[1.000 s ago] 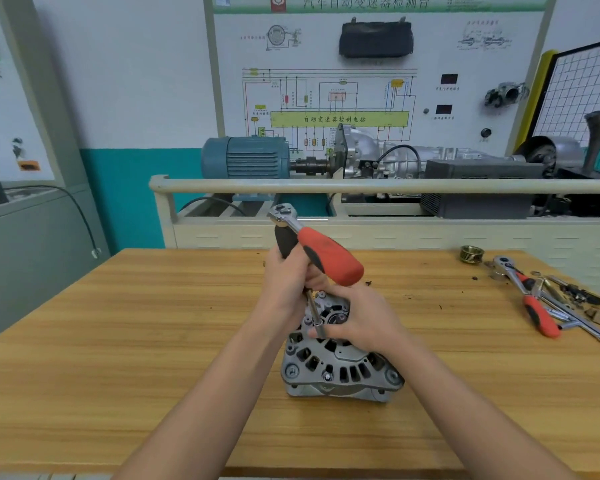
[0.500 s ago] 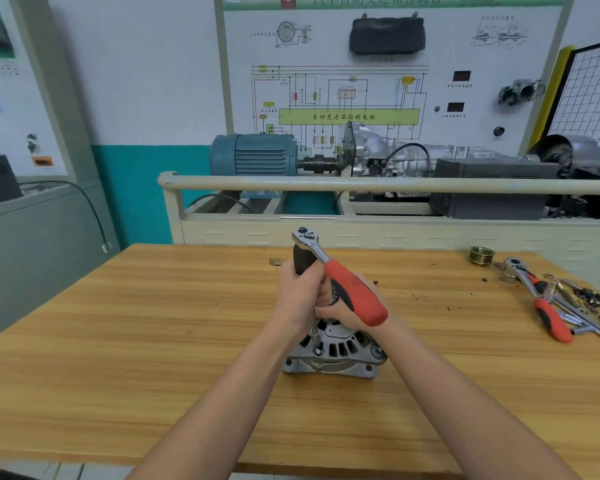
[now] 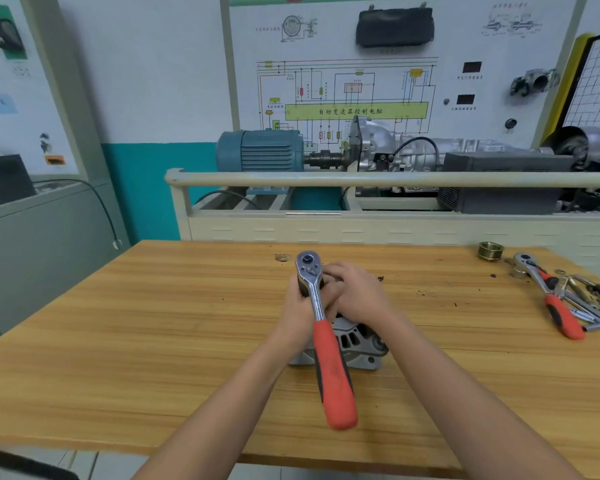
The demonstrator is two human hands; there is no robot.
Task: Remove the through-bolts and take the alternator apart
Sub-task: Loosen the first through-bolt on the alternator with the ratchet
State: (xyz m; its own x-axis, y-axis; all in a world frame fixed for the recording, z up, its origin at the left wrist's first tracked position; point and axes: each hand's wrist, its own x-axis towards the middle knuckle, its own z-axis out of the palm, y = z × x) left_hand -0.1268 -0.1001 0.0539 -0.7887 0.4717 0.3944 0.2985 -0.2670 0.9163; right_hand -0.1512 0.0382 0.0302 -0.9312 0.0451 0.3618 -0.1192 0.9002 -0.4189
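The alternator (image 3: pixel 355 344) stood mid-table (image 3: pixel 153 341), mostly under your hands. Your left hand (image 3: pixel 300 306) gripped the ratchet (image 3: pixel 326 341) just under its head; your right hand (image 3: pixel 355 292) curled beside it, grip unclear. Judgement: the socket needed to stay square on the bolt, the body braced.

Alternator (image 3: pixel 355 344) mid-table (image 3: pixel 153 341), under both hands; ratchet (image 3: pixel 326 344) above it; spare ratchet (image 3: pixel 551 299) far right.

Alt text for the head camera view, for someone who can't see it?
Both hands, left hand and right hand, cluster at the head of a red-handled ratchet above an alternator on a wooden table. A second ratchet lies far right.
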